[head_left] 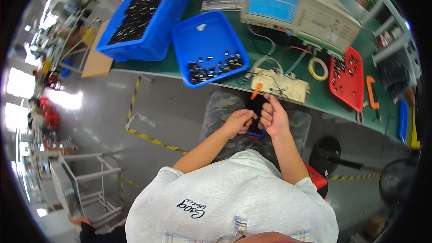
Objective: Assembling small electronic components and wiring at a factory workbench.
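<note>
My left hand (239, 123) is closed, its thumb and fingertips pinched together above my lap. Whatever it may hold is too small to make out. Beside it my right hand (274, 118) has curled fingers, with thumb and index fingertip close together at the front edge of a cream-coloured test board (292, 87). Any part in that pinch cannot be made out. Wires run to the board, and an orange-handled piece (256, 91) stands at its left side. Between my hands, on my lap, lies a dark container (256, 131) with a blue edge, partly hidden.
Small black parts lie in a shallow blue tray (207, 33) and fill a deep blue bin (146, 47). A bench instrument with a screen (272, 6) stands behind the board. To the right are a tape roll (318, 69), a red tray (348, 91) with parts and an orange tool (371, 92).
</note>
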Demonstrator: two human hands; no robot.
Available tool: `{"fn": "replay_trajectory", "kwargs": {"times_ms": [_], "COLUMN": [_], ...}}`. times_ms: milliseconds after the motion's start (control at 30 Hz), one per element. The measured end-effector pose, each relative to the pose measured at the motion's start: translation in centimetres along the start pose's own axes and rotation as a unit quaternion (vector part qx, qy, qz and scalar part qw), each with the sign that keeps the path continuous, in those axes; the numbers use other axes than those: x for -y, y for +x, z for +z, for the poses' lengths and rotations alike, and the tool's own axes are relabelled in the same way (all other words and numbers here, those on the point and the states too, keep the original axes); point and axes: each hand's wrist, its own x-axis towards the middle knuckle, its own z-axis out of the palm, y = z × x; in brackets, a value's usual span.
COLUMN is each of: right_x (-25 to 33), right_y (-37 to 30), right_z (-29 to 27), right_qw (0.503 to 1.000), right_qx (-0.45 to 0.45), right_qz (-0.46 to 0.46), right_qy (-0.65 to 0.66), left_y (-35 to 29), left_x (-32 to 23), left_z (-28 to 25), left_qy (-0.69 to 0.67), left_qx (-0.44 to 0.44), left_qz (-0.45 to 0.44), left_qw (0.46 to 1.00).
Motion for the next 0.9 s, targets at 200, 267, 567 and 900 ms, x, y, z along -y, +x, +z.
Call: {"fn": "replay_trajectory", "kwargs": {"times_ms": [200,267,567,900], "right_x": [-1.2,-3.2,-6.1,-5.2], "right_y": [-1.8,-1.0,-2.5,-2.5], "right_z": [-0.8,-3.5,0.8,-0.6], "right_qw": [0.950,0.888,0.592,0.678], "right_qx": [-0.072,-0.120,-0.034,-0.005], "right_qz": [-0.039,-0.138,-0.183,-0.172], "right_qy": [-0.302,-0.421,-0.785,-0.715], "left_y": [-0.1,-0.2,1.2,0.9], "left_x": [-0.3,-0.6,0.8,1.2], "left_z": [-0.2,0.0,-0.4,0.5], "left_qy": [-0.030,-0.019,0.061,0.023], "left_qx": [-0.005,-0.002,-0.073,-0.088], "left_qz": [-0.021,-0.008,0.033,0.030], "left_qw": [0.999,1.000,0.995,0.995]}}
